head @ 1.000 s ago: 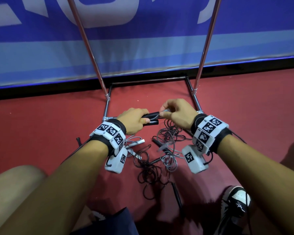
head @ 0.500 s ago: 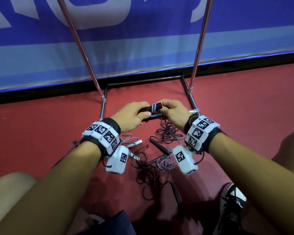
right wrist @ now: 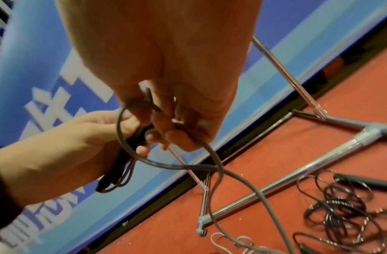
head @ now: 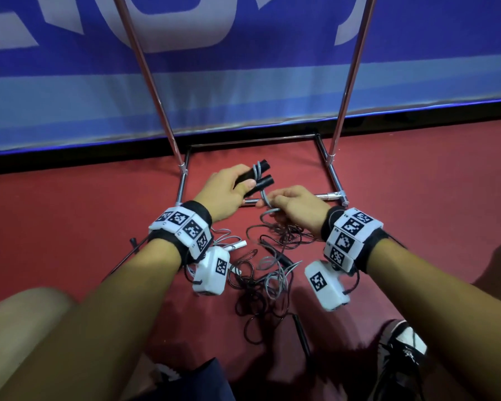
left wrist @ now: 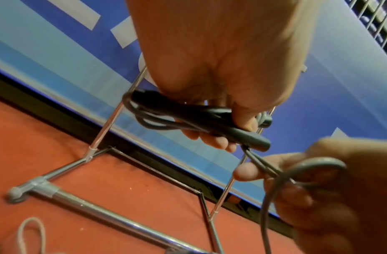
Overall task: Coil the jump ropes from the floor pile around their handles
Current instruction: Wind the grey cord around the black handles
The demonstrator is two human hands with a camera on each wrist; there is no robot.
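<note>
A sports hall or gym, by the look of it — red rubbery floor (head: 417, 175), a long blue barrier banner (head: 243, 91) with large white lettering along the floor's far edge, and a chrome tube rack (head: 334, 180) standing before it.

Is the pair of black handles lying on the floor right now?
No, the left hand grips the black handles above the floor while the right hand holds the grey cord.

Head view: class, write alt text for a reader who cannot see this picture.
A person's left hand holds two black handles together while the right hand pinches the grey rope wound round them. Below, more tangled ropes lie on the red floor by a metal stand.
</note>
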